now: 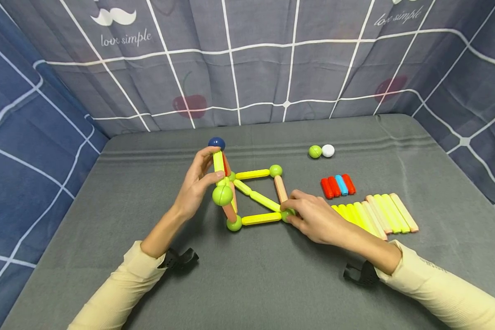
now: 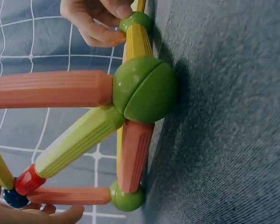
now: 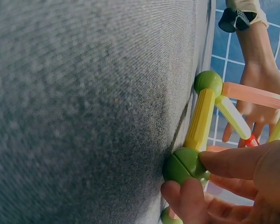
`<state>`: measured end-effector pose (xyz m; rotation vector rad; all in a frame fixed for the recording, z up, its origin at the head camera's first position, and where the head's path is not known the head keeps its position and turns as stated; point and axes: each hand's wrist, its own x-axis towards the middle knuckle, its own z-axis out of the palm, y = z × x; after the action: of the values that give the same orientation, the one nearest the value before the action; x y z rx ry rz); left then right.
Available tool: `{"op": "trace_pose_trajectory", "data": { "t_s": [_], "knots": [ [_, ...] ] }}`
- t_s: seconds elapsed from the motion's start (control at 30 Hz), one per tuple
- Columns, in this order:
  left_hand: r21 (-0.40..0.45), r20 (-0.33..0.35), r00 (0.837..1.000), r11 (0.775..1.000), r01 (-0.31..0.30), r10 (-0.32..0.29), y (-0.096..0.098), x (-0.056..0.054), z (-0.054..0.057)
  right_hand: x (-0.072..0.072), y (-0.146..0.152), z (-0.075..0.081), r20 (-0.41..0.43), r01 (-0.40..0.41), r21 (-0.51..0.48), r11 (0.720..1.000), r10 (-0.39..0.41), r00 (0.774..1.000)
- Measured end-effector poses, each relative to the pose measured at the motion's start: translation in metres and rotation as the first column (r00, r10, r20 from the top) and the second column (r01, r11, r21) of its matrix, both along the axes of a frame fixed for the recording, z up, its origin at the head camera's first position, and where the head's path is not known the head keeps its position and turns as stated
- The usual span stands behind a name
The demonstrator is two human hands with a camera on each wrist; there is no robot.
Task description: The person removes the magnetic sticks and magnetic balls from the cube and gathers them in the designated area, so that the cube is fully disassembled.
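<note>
While right hand (image 1: 318, 219) pinches ball (image 3: 179, 167), three red rods (image 1: 334, 187) nearby.

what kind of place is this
Possibly a small curtained-off play or recording corner: white-gridded curtains hang on three sides of a grey cloth-covered surface, and a ball-and-stick frame rests on it.

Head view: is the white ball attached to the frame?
No, the white ball lies on the table beside a green ball, apart from the frame.
</note>
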<state>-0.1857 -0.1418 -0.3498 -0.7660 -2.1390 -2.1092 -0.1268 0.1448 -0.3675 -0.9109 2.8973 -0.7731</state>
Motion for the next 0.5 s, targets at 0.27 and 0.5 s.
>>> {"op": "trace_pose_trajectory", "data": {
  "t_s": [0.27,0.5],
  "knots": [
    [0.075,-0.001,1.000,0.997,0.003,-0.003,0.001,-0.003,-0.001,-0.003,0.002,0.003,0.037,-0.016,0.008,1.000,0.016,0.999],
    [-0.058,-0.059,0.990,0.990,-0.132,0.129,-0.006,0.007,-0.001,-0.019,0.005,0.010,0.142,-0.005,0.008,1.000,0.004,0.990]
  ]
}}
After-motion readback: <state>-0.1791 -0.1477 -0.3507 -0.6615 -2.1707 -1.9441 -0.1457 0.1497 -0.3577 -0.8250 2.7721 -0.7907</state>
